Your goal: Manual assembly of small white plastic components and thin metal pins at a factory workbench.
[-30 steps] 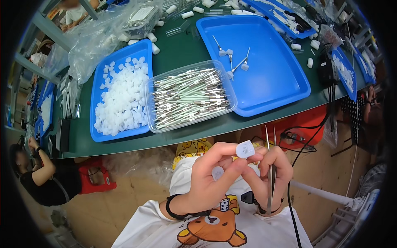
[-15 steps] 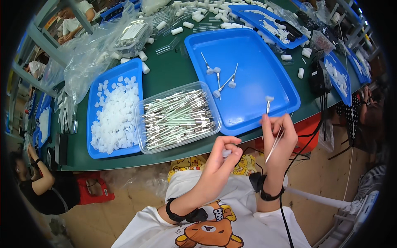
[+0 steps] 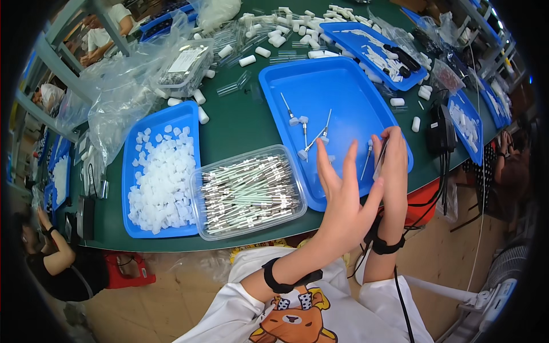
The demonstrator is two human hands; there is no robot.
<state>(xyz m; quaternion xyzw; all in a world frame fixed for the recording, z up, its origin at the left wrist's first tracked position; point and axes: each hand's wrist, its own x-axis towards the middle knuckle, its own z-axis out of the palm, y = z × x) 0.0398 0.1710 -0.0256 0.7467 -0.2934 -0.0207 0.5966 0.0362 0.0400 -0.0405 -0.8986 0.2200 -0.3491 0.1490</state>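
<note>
My left hand (image 3: 343,197) is raised over the near edge of the large blue tray (image 3: 343,86), fingers spread and holding nothing. Just to its right, my right hand (image 3: 394,171) pinches a slim metal tool (image 3: 381,155) that points up. A thin pin with a white cap (image 3: 368,157) lies on the tray between the two hands. Several similar capped pins (image 3: 306,128) lie further in on the same tray. Left of my hands are a clear box of thin metal-tipped rods (image 3: 249,191) and a smaller blue tray of white caps (image 3: 160,171).
Everything rests on a green table (image 3: 234,128). Crumpled clear plastic bags (image 3: 131,91) lie at the back left, with more blue trays (image 3: 372,48) and loose white cylinders (image 3: 269,37) behind. A black box with cables (image 3: 440,128) sits on the right. Other people work at the left (image 3: 51,257).
Both hands rose from in front of my chest to over the large blue tray. The white cap left my fingers, and the left hand went from pinching to spread open.
</note>
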